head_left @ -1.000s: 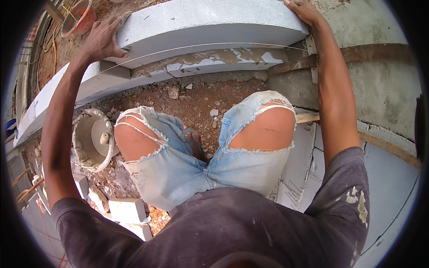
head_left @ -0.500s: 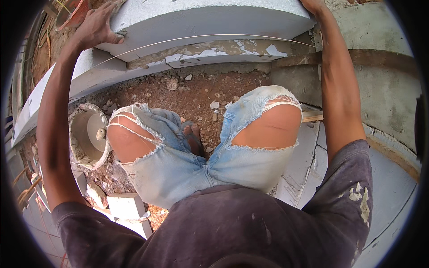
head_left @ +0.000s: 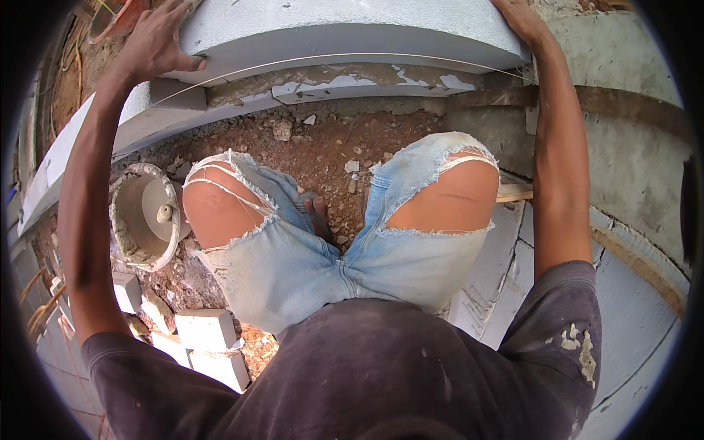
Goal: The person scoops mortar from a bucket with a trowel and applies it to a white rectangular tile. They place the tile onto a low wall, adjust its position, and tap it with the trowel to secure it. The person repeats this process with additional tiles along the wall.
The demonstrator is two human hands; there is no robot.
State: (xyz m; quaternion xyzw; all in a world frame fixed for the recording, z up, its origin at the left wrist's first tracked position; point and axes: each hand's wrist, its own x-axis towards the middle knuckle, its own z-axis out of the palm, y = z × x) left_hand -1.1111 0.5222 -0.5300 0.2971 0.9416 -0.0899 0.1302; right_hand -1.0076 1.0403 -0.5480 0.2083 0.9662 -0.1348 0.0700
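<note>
A long white building block (head_left: 352, 45) lies across the far side, over a mortar-smeared course of blocks (head_left: 315, 89). My left hand (head_left: 157, 42) grips its left end, thumb pressed on the near face and fingers over the end. Around the right end, my right hand (head_left: 522, 26) is closed, its fingertips partly cut off by the upper edge of the view. A thin taut string (head_left: 345, 56) runs along the block's near face. The mortar under the block is mostly hidden by it.
A mortar-crusted bucket (head_left: 121, 238) with a pale round tool inside stands left of my knees. Cut block pieces (head_left: 205, 330) lie behind it. A grey wall (head_left: 631, 169) with a wooden board (head_left: 631, 110) rises at right. A reddish bucket (head_left: 117, 18) is at far left.
The block's right end has shifted slightly right and nearer, closer to the grey wall, with both hands still on it. The whole view has also moved a little.
</note>
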